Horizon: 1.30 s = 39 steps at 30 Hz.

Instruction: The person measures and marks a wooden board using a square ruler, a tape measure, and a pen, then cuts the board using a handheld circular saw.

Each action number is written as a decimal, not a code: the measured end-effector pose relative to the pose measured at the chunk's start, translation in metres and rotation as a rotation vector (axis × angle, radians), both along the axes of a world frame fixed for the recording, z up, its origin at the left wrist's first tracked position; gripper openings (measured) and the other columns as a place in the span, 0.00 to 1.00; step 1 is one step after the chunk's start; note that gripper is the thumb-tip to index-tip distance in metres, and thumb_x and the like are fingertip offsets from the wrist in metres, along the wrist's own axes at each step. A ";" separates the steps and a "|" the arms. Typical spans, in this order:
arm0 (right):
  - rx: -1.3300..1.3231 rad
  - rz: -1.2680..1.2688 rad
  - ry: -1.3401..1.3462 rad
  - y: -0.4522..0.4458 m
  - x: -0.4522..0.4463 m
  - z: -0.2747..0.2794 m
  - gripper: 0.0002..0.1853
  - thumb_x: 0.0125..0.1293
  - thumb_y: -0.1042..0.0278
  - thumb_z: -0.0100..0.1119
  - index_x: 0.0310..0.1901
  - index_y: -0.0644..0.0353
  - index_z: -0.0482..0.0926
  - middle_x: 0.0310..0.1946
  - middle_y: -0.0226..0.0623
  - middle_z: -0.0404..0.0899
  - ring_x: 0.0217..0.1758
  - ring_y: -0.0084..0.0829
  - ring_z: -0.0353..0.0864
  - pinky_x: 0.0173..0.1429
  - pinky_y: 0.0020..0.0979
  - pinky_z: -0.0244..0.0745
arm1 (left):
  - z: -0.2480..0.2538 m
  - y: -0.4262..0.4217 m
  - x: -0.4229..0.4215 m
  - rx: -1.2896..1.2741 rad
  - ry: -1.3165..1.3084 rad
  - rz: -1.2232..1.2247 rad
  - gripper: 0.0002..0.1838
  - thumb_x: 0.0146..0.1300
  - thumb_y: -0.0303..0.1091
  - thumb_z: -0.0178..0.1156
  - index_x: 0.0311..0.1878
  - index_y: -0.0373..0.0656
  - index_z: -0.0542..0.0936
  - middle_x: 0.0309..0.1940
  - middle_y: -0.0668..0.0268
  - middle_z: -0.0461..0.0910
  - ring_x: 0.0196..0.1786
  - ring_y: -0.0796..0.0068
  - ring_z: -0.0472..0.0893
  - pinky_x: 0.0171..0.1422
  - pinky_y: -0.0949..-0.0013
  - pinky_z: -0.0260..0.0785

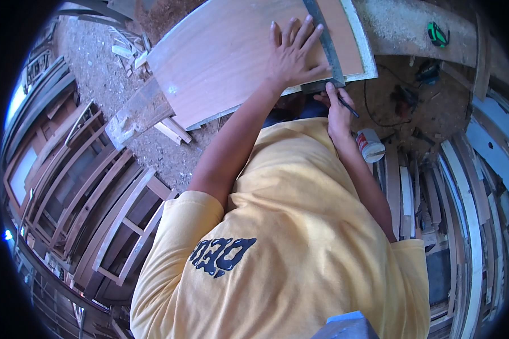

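Observation:
My left hand [293,53] lies palm down with spread fingers on a light brown wooden panel [220,51], its fingertips close to a metal square's blade [329,48]. The square's dark stock [316,86] sits against the panel's near edge. Closed around a dark pen [348,106], my right hand [338,110] is just below the square's corner, its thumb at the stock. The pen points up and left; its tip is hard to make out. A whitish border runs along the panel's right side.
A green tape measure [437,35] rests on a dusty board [407,25] at the upper right. Below are a white tub [370,146], a cord and dark tools on the ground. Wooden frames [127,226] and strips [464,209] are stacked on both sides, with offcuts [172,130] at left.

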State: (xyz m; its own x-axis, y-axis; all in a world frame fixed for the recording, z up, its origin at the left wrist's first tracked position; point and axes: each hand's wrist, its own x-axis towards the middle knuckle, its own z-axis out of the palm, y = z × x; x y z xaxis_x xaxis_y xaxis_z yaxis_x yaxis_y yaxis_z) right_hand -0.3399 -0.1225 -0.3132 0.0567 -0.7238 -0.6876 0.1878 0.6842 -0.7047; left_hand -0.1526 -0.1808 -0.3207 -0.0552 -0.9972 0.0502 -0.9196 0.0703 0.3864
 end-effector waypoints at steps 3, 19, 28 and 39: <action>-0.028 0.001 0.019 0.000 0.001 0.000 0.14 0.77 0.59 0.65 0.43 0.64 0.83 0.35 0.34 0.82 0.37 0.27 0.85 0.46 0.29 0.85 | 0.002 0.012 0.009 -0.056 0.160 -0.084 0.57 0.55 0.84 0.57 0.84 0.66 0.60 0.86 0.68 0.54 0.85 0.50 0.52 0.86 0.30 0.22; -0.019 0.053 0.054 -0.009 -0.003 -0.001 0.15 0.76 0.61 0.66 0.46 0.69 0.84 0.39 0.38 0.87 0.40 0.27 0.87 0.51 0.30 0.85 | 0.028 0.037 -0.001 0.144 0.035 -0.204 0.57 0.51 0.68 0.70 0.85 0.68 0.58 0.84 0.74 0.58 0.83 0.58 0.59 0.87 0.29 0.30; -0.007 0.151 0.087 -0.014 -0.015 -0.002 0.18 0.74 0.57 0.70 0.42 0.69 0.86 0.35 0.37 0.86 0.36 0.25 0.86 0.45 0.27 0.82 | 0.036 0.030 0.000 0.193 0.016 -0.169 0.61 0.42 0.60 0.77 0.84 0.76 0.58 0.85 0.76 0.55 0.83 0.57 0.58 0.86 0.34 0.38; -0.407 0.028 0.446 -0.052 -0.079 0.036 0.09 0.74 0.74 0.48 0.49 0.64 0.77 0.33 0.36 0.81 0.34 0.25 0.81 0.43 0.28 0.78 | 0.038 0.027 0.001 0.253 -0.019 -0.167 0.63 0.41 0.60 0.78 0.84 0.77 0.57 0.87 0.78 0.49 0.84 0.55 0.55 0.85 0.31 0.41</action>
